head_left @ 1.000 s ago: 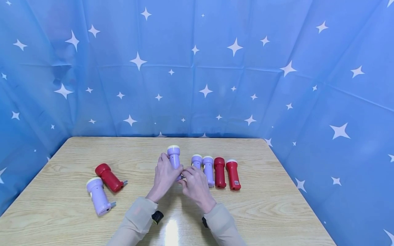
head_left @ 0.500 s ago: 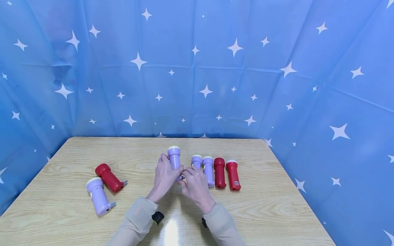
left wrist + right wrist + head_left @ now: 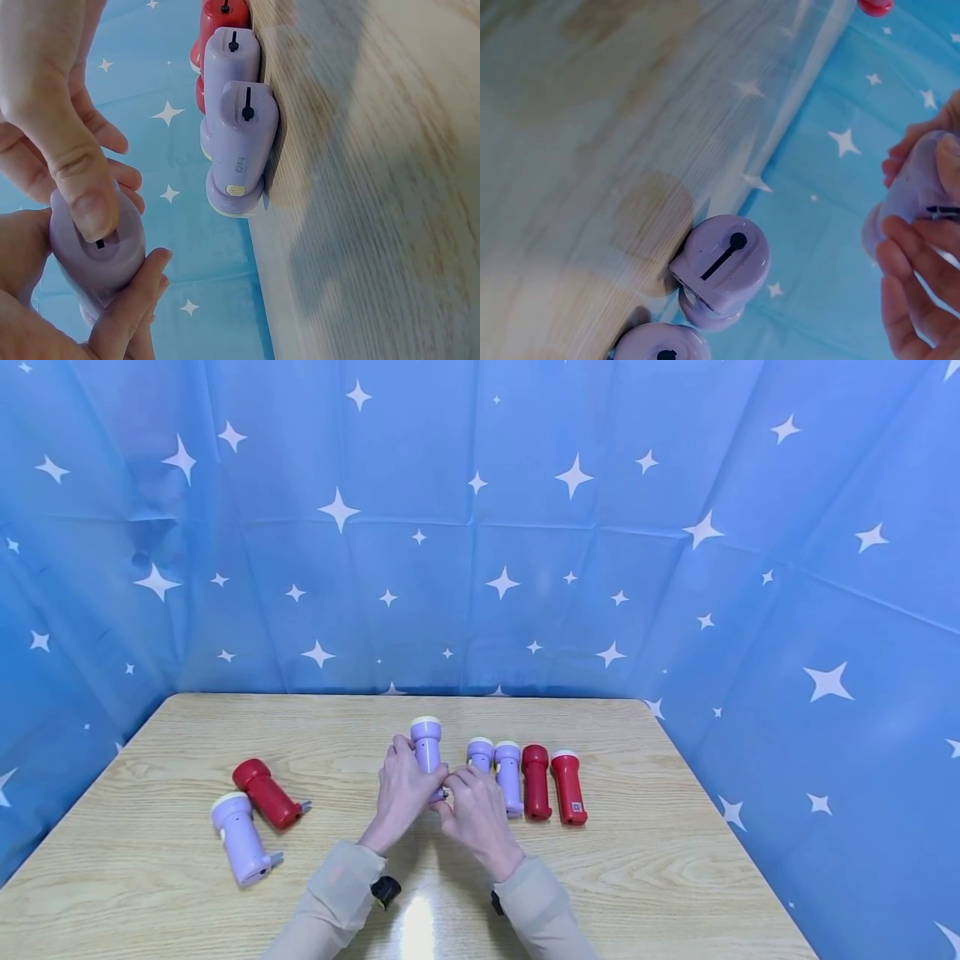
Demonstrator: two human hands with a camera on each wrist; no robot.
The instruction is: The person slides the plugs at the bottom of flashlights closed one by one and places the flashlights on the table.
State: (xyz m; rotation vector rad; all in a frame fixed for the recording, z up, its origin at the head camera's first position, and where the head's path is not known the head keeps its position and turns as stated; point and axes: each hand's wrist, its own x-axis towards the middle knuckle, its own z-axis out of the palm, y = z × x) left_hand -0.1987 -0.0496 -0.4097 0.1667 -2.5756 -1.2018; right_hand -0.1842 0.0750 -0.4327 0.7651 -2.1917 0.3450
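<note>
A lavender flashlight (image 3: 427, 750) with a white rim stands tilted, head away from me, in my left hand (image 3: 397, 792). The fingers of that hand wrap round its body. My right hand (image 3: 478, 814) is at the tail end, and in the left wrist view one of its digits (image 3: 91, 210) presses on the slotted end face, where a small black piece shows. Metal plug prongs (image 3: 943, 212) show at the tail in the right wrist view. The right hand partly covers a lavender flashlight (image 3: 480, 752) behind it.
Right of the hands, another lavender flashlight (image 3: 507, 777), a dark red one (image 3: 536, 783) and a brighter red one (image 3: 568, 789) lie in a row. At left lie a red flashlight (image 3: 268, 793) and a lavender flashlight (image 3: 242, 839), both with prongs out. A blue starry curtain (image 3: 480, 543) borders the table.
The grey prongs that stuck out at the held flashlight's tail have swung in under the right fingers and show less. The flashlight and both hands have barely moved.
</note>
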